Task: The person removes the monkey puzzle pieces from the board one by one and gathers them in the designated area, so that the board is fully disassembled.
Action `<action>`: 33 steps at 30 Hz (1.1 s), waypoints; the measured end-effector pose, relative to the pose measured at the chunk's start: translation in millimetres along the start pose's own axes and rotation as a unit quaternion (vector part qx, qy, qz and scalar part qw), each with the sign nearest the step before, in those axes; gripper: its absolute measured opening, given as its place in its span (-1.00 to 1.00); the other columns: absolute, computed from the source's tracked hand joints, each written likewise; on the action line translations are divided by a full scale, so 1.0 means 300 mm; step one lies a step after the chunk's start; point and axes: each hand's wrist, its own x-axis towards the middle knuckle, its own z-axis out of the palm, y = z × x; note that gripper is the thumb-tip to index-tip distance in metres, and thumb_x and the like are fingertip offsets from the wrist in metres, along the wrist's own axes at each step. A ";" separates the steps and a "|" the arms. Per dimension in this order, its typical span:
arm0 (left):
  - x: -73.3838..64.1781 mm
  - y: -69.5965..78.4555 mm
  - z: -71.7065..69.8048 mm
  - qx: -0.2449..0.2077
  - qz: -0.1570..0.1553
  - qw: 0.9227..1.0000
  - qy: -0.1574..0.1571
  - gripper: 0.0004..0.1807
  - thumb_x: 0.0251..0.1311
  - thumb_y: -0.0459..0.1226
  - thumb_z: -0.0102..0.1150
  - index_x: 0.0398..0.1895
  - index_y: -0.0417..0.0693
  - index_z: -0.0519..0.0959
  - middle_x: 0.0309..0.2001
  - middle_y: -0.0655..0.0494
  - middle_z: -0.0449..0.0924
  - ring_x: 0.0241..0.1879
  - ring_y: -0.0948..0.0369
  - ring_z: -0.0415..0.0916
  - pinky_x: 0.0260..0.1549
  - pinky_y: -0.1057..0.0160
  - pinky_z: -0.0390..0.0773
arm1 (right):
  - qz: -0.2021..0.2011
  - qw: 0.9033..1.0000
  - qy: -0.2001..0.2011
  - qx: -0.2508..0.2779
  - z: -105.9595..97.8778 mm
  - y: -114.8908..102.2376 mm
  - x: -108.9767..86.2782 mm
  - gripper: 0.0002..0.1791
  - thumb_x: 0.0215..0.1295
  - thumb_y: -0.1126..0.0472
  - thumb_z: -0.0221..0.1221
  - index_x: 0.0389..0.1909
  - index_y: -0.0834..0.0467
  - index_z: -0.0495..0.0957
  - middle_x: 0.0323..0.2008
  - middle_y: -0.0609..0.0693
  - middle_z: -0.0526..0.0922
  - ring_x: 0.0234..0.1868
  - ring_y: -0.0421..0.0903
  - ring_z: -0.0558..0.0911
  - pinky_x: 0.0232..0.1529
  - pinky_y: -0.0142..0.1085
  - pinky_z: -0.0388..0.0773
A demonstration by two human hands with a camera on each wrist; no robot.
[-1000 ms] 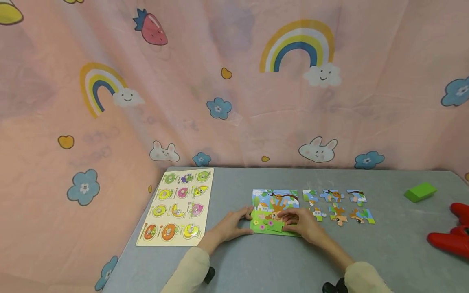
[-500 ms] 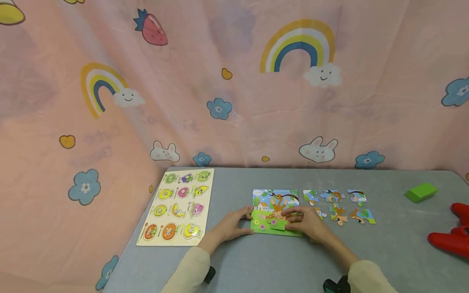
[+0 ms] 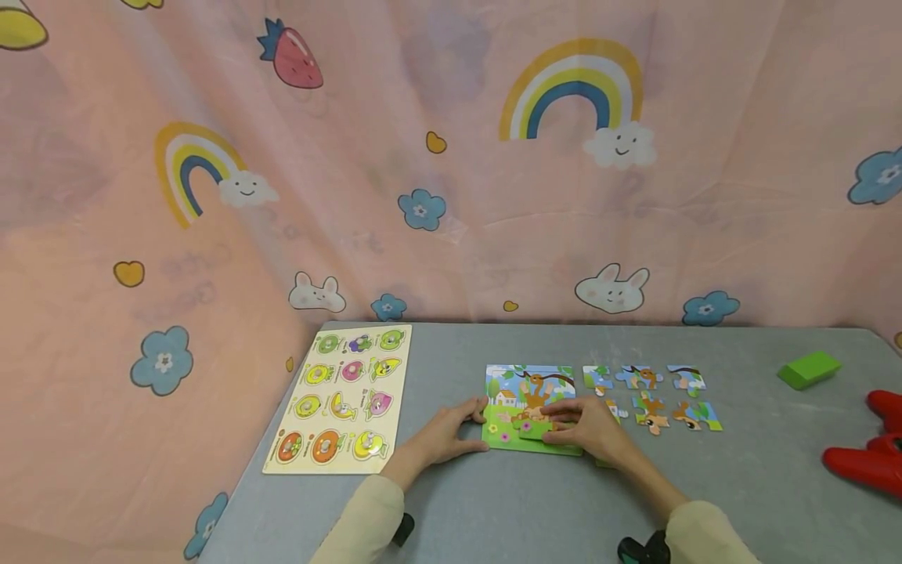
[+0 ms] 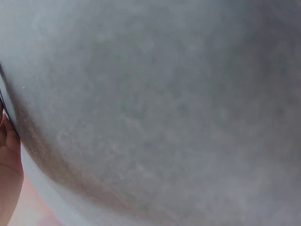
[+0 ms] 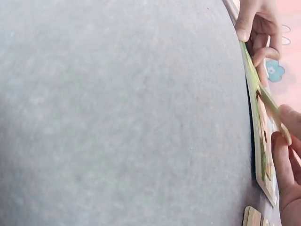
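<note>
A puzzle board (image 3: pixel 503 377) with a monkey picture lies flat on the grey table. My left hand (image 3: pixel 445 432) grips its left edge, thumb at the lower corner and fingers along the side. Over the board's lower right part, my right hand (image 3: pixel 588 429) pinches a green puzzle piece (image 3: pixel 533 430) with a pink flower. In the right wrist view this puzzle piece (image 5: pixel 273 113) is tilted, its end between thumb and fingers raised above the board (image 5: pixel 257 155). The right hand hides the board's right side.
Several loose puzzle pieces (image 3: pixel 639 377) lie right of the board in two rows; one more (image 5: pixel 252 216) lies near the right hand. A fruit board (image 3: pixel 391 464) stands at left. A green block (image 3: pixel 809 370) and a red object (image 3: pixel 863 468) are far right.
My right hand has shifted slightly right with the green puzzle piece, showing more of the board's flowers. My left hand has stayed at the board's left edge.
</note>
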 end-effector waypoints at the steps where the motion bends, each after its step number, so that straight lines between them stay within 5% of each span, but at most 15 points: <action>1: 0.000 0.000 0.000 0.000 0.001 1.000 0.000 -0.59 0.15 -0.19 0.32 0.04 -0.10 0.48 0.34 0.01 0.34 0.40 0.13 0.13 0.35 0.11 0.15 | -0.002 1.000 -0.004 0.004 -0.001 0.001 -0.001 -0.55 0.02 0.30 0.43 -0.06 0.41 0.61 -0.10 0.28 0.66 -0.08 0.12 0.67 -0.17 -0.34 0.63; 8: -0.002 0.002 0.001 0.008 0.007 1.000 0.000 -0.37 0.16 -0.19 0.32 0.29 -0.14 0.37 0.10 0.07 0.58 0.38 0.12 0.16 0.35 0.08 0.15 | -0.009 0.998 -0.027 0.059 -0.014 0.020 -0.011 -0.49 0.10 0.29 0.37 0.05 0.45 0.53 0.03 0.36 0.58 0.02 0.18 0.61 -0.17 -0.35 0.63; 15: -0.006 0.002 0.001 0.012 0.010 1.000 0.003 -0.27 0.15 -0.20 0.33 0.37 -0.18 0.29 0.01 0.11 0.61 0.34 0.15 0.24 0.34 0.12 0.19 | 0.027 0.992 -0.026 0.123 -0.034 0.039 -0.018 -0.44 0.13 0.30 0.35 0.13 0.46 0.46 0.13 0.38 0.49 -0.02 -0.15 0.65 -0.14 -0.32 0.63; 22: -0.006 0.000 0.001 0.010 0.011 1.000 0.002 -0.26 0.15 -0.19 0.33 0.38 -0.18 0.28 0.02 0.12 0.61 0.36 0.14 0.22 0.34 0.10 0.18 | 0.043 0.990 -0.025 0.134 -0.061 0.043 -0.035 -0.42 0.17 0.24 0.33 0.17 0.42 0.45 0.21 0.36 0.42 0.22 0.19 0.45 -0.01 -0.31 0.58; 29: 0.000 -0.007 0.003 0.009 0.006 1.000 0.001 -0.26 0.15 -0.18 0.33 0.38 -0.17 0.28 0.03 0.13 0.61 0.36 0.15 0.20 0.35 0.11 0.17 | 0.027 0.986 -0.037 0.161 -0.088 0.058 -0.061 -0.43 0.21 0.29 0.28 0.21 0.45 0.39 0.21 0.34 0.43 0.03 -0.34 0.59 -0.09 -0.35 0.60; 33: 0.001 -0.007 0.002 0.007 0.007 1.000 0.001 -0.30 0.15 -0.18 0.33 0.34 -0.16 0.32 0.05 0.12 0.60 0.39 0.13 0.15 0.36 0.10 0.14 | 0.024 0.986 -0.038 0.160 -0.106 0.065 -0.086 -0.45 0.23 0.31 0.26 0.22 0.42 0.40 0.21 0.26 0.46 0.03 -0.38 0.57 -0.07 -0.38 0.59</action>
